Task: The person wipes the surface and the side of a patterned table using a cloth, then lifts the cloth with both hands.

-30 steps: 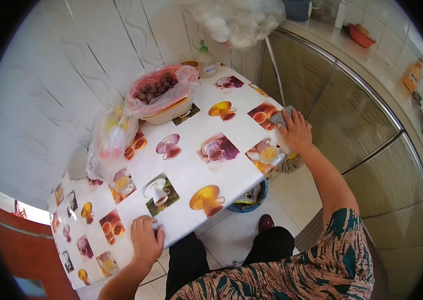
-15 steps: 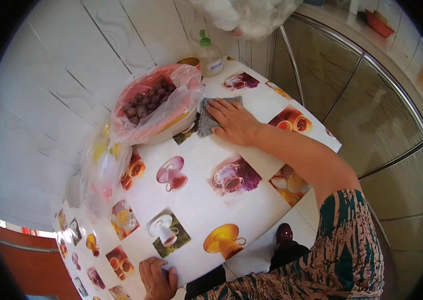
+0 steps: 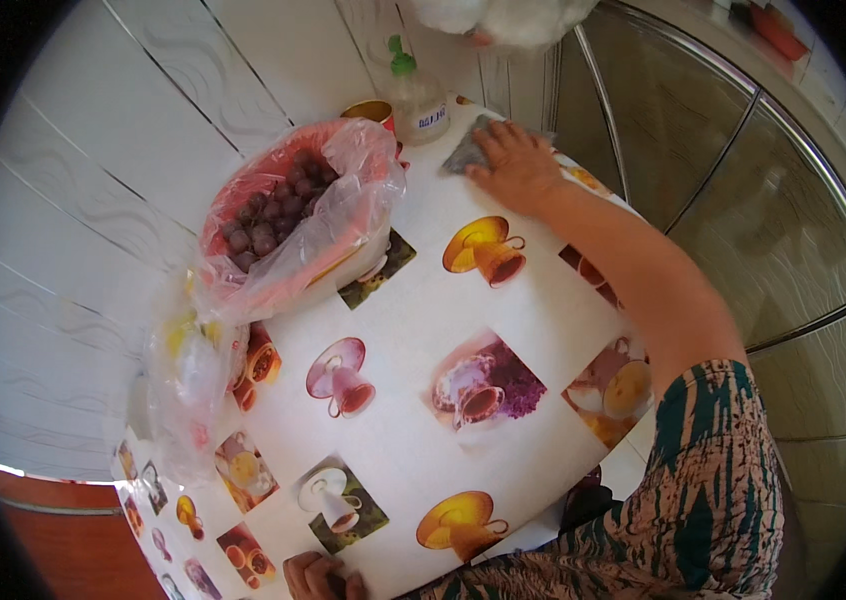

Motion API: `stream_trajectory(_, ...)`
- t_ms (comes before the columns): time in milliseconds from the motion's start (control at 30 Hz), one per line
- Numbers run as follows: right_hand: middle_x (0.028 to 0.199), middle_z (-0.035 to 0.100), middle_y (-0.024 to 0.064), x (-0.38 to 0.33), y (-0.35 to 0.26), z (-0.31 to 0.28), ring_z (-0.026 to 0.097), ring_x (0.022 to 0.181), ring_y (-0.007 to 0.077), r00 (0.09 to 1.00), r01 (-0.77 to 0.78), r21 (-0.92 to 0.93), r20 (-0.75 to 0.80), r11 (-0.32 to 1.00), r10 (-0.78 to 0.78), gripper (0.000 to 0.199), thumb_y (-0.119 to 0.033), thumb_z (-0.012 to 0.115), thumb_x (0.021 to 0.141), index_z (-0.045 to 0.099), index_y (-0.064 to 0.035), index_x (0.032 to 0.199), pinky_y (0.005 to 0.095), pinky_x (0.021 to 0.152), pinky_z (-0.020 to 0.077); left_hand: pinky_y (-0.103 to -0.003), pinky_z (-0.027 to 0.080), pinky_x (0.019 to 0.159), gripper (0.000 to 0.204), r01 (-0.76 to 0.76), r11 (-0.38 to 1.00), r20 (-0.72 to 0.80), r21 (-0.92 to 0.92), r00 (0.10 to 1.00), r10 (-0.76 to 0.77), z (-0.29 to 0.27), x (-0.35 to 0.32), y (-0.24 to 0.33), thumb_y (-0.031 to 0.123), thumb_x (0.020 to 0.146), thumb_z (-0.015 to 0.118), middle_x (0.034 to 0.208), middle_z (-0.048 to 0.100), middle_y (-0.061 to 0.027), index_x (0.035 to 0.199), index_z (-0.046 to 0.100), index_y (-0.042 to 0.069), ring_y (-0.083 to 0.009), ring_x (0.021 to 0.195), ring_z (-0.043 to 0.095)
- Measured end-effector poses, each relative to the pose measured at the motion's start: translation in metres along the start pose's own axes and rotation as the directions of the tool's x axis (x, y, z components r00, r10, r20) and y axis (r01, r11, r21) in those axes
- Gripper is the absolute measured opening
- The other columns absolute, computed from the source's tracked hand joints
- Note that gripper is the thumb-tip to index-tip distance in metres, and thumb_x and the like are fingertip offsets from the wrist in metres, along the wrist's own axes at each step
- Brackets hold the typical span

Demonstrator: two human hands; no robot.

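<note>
Grey cloth [image 3: 464,154] lies at the upper centre of the frame, flat near the far right corner of a table covered by a white tablecloth [image 3: 393,310] printed with cups and saucers. The right hand [image 3: 518,165] rests palm down on it, fingers extended and slightly apart, pressing over the cloth rather than closing around it; part of the cloth shows beyond the fingertips. The right forearm slants down from there to a patterned green, black and tan sleeve [image 3: 708,460] at the lower right.

The left hand [image 3: 321,578] is at the bottom edge of the frame, left of centre, by the table's near edge. Its visible fingers are bent, but the frame cuts it off, so how far open it is and whether it holds anything cannot be told.

Just left of the cloth stands a clear bottle [image 3: 416,108] with a green pump top, beside an open tin [image 3: 371,109]. Left of centre, dark purple grapes [image 3: 278,212] sit in a pinkish plastic bag [image 3: 358,165] set in a cream basin [image 3: 351,272]. A clear plastic bag [image 3: 186,385] with yellow contents lies below them, toward the left.
</note>
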State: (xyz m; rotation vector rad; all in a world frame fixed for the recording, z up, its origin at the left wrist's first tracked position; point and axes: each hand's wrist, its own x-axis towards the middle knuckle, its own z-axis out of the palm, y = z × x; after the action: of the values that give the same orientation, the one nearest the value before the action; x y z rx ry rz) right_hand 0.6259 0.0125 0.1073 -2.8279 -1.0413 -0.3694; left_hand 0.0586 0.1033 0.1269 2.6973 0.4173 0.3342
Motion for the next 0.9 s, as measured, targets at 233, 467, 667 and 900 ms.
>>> stream_trajectory(233, 0.154, 0.031, 0.0128, -0.071, 0.047, -0.027, 0.038, 0.135, 0.0375, 0.986, -0.159, 0.003, 0.057, 0.987, 0.159, 0.065, -0.054, 0.036, 0.096, 0.030, -0.0185, 0.150, 0.0523, 0.107, 0.0326, -0.048, 0.038, 0.080, 0.026, -0.012, 1.000, -0.001, -0.001, 1.000, 0.012, 0.006, -0.007, -0.005, 0.008, 0.078, 0.059, 0.094, 0.047, -0.0218, 0.101, 0.050, -0.001, -0.0377, 0.089, 0.046)
stream_trajectory(467, 0.153, 0.033, 0.0140, -0.193, 0.088, -0.052, 0.040, 0.134, 0.0379, 0.973, -0.229, 0.066, 0.035, 0.971, 0.227, 0.063, -0.053, 0.040, 0.095, 0.033, -0.0219, 0.149, 0.0541, 0.107, 0.0323, -0.048, 0.039, 0.087, 0.026, -0.080, 0.996, -0.123, 0.035, 0.989, 0.084, 0.011, -0.006, -0.008, 0.007, 0.077, 0.061, 0.098, 0.051, -0.0218, 0.100, 0.051, -0.001, -0.0397, 0.096, 0.049)
stream_trajectory(667, 0.153, 0.033, 0.0144, -0.279, 0.080, -0.053, 0.031, 0.141, 0.0344, 0.977, -0.168, -0.092, -0.145, 0.982, 0.154, 0.059, -0.051, 0.038, 0.097, 0.037, -0.0202, 0.148, 0.0542, 0.110, 0.0268, -0.045, 0.040, 0.086, 0.026, -0.108, 0.993, -0.214, 0.057, 0.970, 0.118, 0.015, -0.006, -0.007, 0.012, 0.080, 0.063, 0.101, 0.052, -0.0187, 0.101, 0.052, 0.001, -0.0372, 0.097, 0.050)
stream_trajectory(900, 0.150, 0.037, 0.0151, -0.340, -0.055, -0.065, 0.032, 0.139, 0.0357, 0.977, 0.015, -0.003, -0.212, 1.000, -0.015, 0.059, -0.042, 0.051, 0.094, 0.041, -0.0159, 0.145, 0.0533, 0.110, 0.0262, -0.042, 0.041, 0.083, 0.024, -0.093, 0.991, -0.269, 0.098, 0.956, 0.116, 0.018, -0.013, -0.009, 0.018, 0.082, 0.063, 0.099, 0.052, -0.0121, 0.100, 0.053, 0.005, -0.0310, 0.094, 0.051)
